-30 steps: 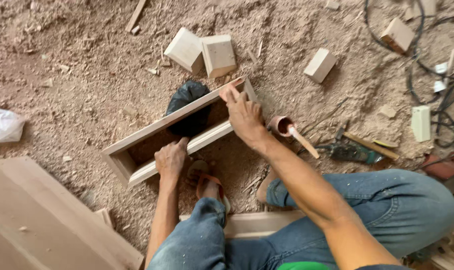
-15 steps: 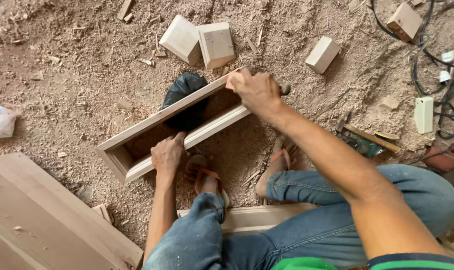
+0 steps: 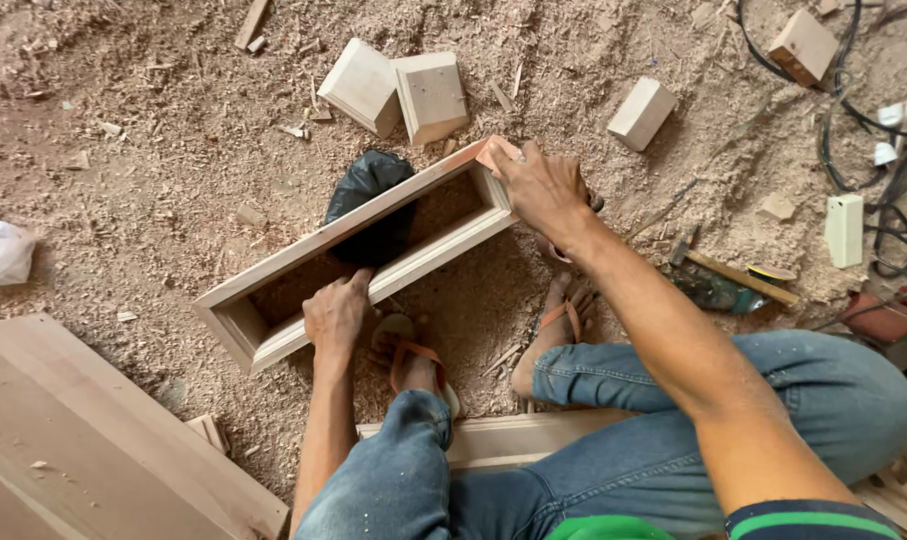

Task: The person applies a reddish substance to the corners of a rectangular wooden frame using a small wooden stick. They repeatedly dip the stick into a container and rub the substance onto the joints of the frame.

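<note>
I see the left hand (image 3: pixel 339 315) gripping the wooden frame's (image 3: pixel 274 262) near rail, right hand (image 3: pixel 542 185) clasping its far corner, fingers curled

Long open wooden frame (image 3: pixel 374 250) lies diagonal on sawdust-covered floor (image 3: pixel 144 170). Left hand (image 3: pixel 339 315) grips its near rail mid-length; right hand (image 3: pixel 544 185) clamps the far-right corner. Black bag (image 3: pixel 374 190) sits under the frame. Two tapered wood blocks (image 3: pixel 394 90) just beyond. Hammer (image 3: pixel 729 272) right of the forearm.
</note>
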